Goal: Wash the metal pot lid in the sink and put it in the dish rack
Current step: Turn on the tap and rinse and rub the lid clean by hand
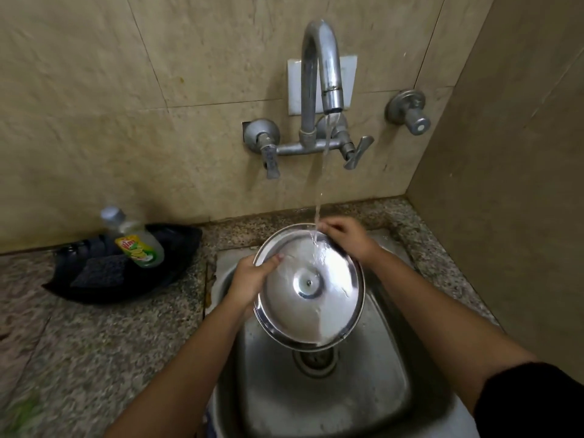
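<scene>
Water is running from the curved chrome faucet (322, 67) and lands on the round metal pot lid (311, 287), which is held tilted above the steel sink (373, 390), its shiny underside up with a small rivet at the centre and a raised rim all round. The left hand (249, 279) has a closed grip on the lid's left edge, thumb on top and fingers hidden beneath. The right hand (346, 237) is curled over the far rim, right where the stream hits, fingers bent against the metal. Below the lid sits the round drain (314, 358) in the wet, dulled basin. Over on the speckled granite worktop (104, 339), a black tray (94, 289) carries a clear dish soap bottle (136, 240) with a yellow-green label, lying back, and a dark, coarse scrub pad (101, 270) beside it.
</scene>
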`<control>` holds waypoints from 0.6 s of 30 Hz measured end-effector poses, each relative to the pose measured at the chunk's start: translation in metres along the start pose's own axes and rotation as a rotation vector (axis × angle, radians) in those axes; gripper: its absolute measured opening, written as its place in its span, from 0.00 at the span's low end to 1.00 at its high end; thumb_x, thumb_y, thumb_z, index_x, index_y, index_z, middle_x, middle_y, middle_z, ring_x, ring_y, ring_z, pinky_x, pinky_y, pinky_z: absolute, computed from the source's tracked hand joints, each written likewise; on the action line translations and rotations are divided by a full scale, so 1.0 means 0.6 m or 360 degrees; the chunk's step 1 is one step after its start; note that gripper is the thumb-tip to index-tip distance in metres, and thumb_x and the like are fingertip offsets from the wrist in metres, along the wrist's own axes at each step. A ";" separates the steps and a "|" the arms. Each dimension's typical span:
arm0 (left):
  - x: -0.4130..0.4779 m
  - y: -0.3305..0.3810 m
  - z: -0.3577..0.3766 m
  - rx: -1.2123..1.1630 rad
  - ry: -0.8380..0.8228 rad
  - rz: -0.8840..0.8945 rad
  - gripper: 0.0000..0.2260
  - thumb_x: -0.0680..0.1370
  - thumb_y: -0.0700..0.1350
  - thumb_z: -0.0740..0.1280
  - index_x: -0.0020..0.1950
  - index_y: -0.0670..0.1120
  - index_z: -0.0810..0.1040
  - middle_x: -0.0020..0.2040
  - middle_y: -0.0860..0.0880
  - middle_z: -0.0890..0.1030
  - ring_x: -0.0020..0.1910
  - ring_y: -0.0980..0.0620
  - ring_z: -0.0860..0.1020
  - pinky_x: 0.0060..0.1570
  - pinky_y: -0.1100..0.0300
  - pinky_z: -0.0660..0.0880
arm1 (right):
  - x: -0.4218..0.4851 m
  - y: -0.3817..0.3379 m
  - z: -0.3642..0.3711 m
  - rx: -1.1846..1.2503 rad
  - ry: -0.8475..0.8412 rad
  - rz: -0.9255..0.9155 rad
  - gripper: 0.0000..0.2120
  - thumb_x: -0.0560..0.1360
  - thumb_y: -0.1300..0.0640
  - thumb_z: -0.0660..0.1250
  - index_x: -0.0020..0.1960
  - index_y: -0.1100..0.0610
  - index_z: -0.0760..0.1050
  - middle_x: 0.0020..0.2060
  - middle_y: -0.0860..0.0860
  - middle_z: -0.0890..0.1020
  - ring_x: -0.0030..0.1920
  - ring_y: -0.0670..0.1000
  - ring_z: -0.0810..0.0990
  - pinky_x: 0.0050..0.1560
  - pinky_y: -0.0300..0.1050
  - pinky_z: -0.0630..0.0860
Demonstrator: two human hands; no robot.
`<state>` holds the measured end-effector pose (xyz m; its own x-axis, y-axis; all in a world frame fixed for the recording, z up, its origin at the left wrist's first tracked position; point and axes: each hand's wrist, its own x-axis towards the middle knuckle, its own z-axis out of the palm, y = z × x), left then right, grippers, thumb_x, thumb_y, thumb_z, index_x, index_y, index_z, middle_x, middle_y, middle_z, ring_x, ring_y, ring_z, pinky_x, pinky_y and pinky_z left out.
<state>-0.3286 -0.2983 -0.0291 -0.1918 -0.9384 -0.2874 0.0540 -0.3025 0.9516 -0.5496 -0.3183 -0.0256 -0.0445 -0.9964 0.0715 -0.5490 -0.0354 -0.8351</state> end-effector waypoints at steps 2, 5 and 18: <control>0.001 -0.001 -0.006 -0.0015 0.0022 -0.0026 0.04 0.74 0.41 0.70 0.48 0.43 0.83 0.46 0.41 0.85 0.45 0.43 0.83 0.50 0.49 0.79 | 0.001 0.003 0.005 -0.0257 0.0043 -0.0033 0.11 0.79 0.55 0.61 0.51 0.60 0.80 0.44 0.55 0.82 0.43 0.52 0.78 0.46 0.47 0.71; 0.008 0.000 0.006 0.0164 -0.0032 0.0072 0.10 0.74 0.40 0.70 0.53 0.39 0.82 0.50 0.39 0.84 0.50 0.42 0.82 0.54 0.51 0.77 | 0.001 -0.047 0.044 -0.0701 -0.0120 -0.0504 0.14 0.80 0.52 0.56 0.54 0.58 0.78 0.49 0.58 0.81 0.50 0.57 0.78 0.51 0.51 0.72; -0.004 -0.001 -0.022 0.0081 -0.0107 -0.0245 0.11 0.74 0.45 0.70 0.53 0.41 0.83 0.47 0.42 0.86 0.44 0.45 0.84 0.49 0.53 0.80 | -0.011 -0.002 0.025 -0.0319 0.0001 -0.0076 0.10 0.80 0.57 0.58 0.44 0.58 0.73 0.40 0.56 0.76 0.43 0.54 0.74 0.43 0.46 0.66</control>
<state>-0.3151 -0.2979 -0.0305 -0.2594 -0.8678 -0.4238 -0.0306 -0.4312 0.9017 -0.5360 -0.3127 -0.0331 -0.0150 -0.9940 0.1085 -0.7058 -0.0663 -0.7053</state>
